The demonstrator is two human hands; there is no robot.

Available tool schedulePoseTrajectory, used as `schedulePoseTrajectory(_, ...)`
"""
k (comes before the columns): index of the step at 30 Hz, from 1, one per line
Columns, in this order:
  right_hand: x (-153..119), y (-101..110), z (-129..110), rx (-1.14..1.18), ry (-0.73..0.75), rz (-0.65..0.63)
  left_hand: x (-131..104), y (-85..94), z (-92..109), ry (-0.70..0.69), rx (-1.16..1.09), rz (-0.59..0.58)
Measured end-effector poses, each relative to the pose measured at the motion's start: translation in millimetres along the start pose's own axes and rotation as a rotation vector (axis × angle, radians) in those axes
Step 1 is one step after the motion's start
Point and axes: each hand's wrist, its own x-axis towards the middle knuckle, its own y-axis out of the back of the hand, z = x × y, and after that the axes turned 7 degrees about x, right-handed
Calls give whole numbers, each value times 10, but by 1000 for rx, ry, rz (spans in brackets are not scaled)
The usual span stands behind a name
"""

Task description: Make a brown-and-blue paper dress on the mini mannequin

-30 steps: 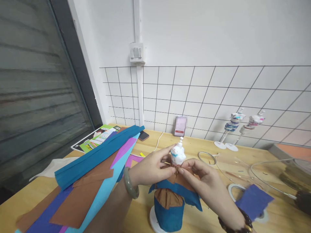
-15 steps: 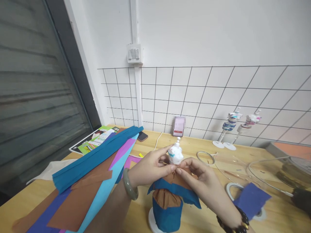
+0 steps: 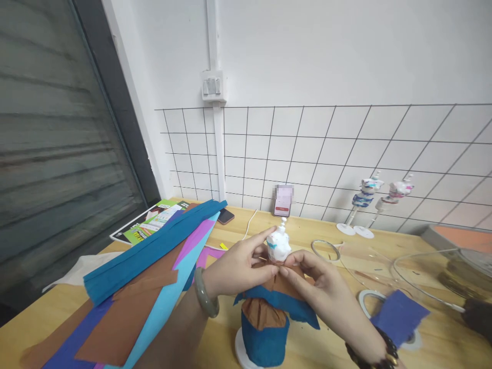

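White-headed figure (image 3: pixel 274 294), upright, dressed in brown and teal.
Print on the booklets (image 3: pixel 149 223) at the surface's (image 3: pixel 307 228) back left corner is too blurred to read; well out from the back edge, fingers of the left hand (image 3: pixel 244 262) and right hand (image 3: pixel 325 282) pinch brown paper (image 3: pixel 270 283) just under the figure's head (teal-marked).

I can read no word, number or brand for certain. The booklet (image 3: pixel 126 231) to my left carries yellow lettering on its green part, and the sheet (image 3: pixel 157 221) on it bears fine print, all too small for me. The phone (image 3: pixel 282 209) before me shows a red bar I cannot read, under a pixelated patch.
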Motion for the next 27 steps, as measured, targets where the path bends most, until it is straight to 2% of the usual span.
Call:
schedulePoseTrajectory(8, -9, 44, -2, -187, 6, 21, 26, -12, 27, -56, 12, 41)
schedulePoseTrajectory(12, -23, 58, -40, -172, -6, -40, 28, -22, 77, -106, 22, 39)
schedulePoseTrajectory(16, -46, 62, -72, -191, 14, -49, 31, -14, 73, -141, 40, 46)
schedulePoseTrajectory(27, -52, 9, -78, -148, 20, -29, 33, 24, 32, -102, -30, -6)
